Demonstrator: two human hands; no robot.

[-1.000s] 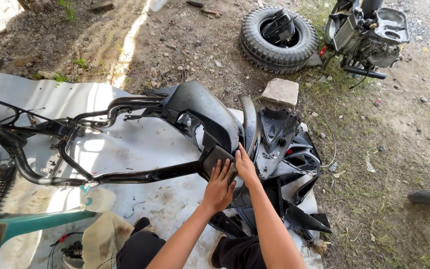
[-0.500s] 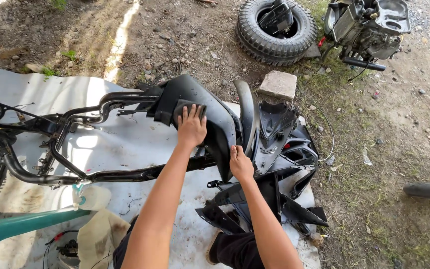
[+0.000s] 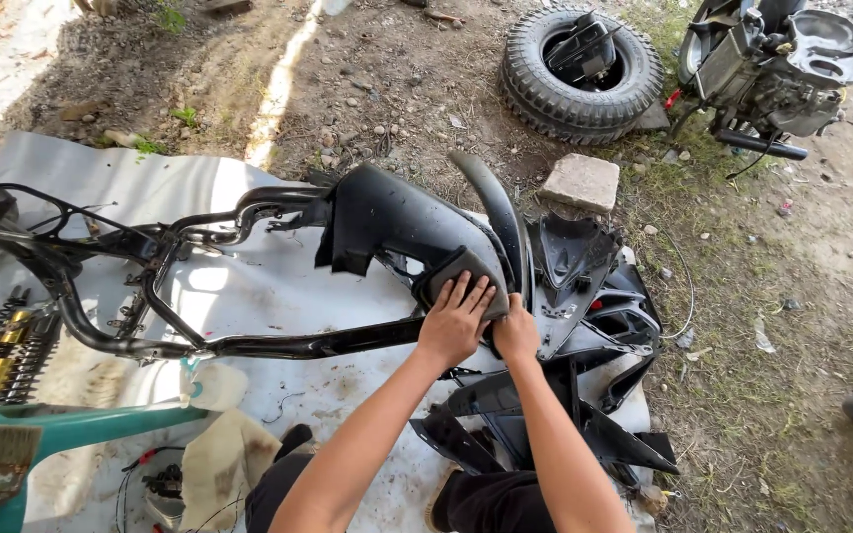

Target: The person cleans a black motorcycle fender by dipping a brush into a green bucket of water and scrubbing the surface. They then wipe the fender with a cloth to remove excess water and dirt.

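A stripped black scooter frame (image 3: 150, 286) lies on a white sheet (image 3: 278, 286). A black plastic body panel (image 3: 387, 222) sits over the frame's right end. My left hand (image 3: 456, 318) lies flat on the panel's lower edge, fingers spread. My right hand (image 3: 515, 334) is curled around the same edge just beside it, fingers hidden behind the plastic. More black fairing pieces (image 3: 584, 296) are piled to the right of my hands.
A tyre (image 3: 535, 84) and a scooter engine block (image 3: 777, 64) lie on the dirt at the top right, with a flat stone (image 3: 581, 182) nearer. A shock absorber (image 3: 7, 345) and a green bar (image 3: 61, 426) are at the lower left.
My left hand slid down from the top of the black panel to its lower edge, beside my right hand. The panel now stands out more clearly over the frame.
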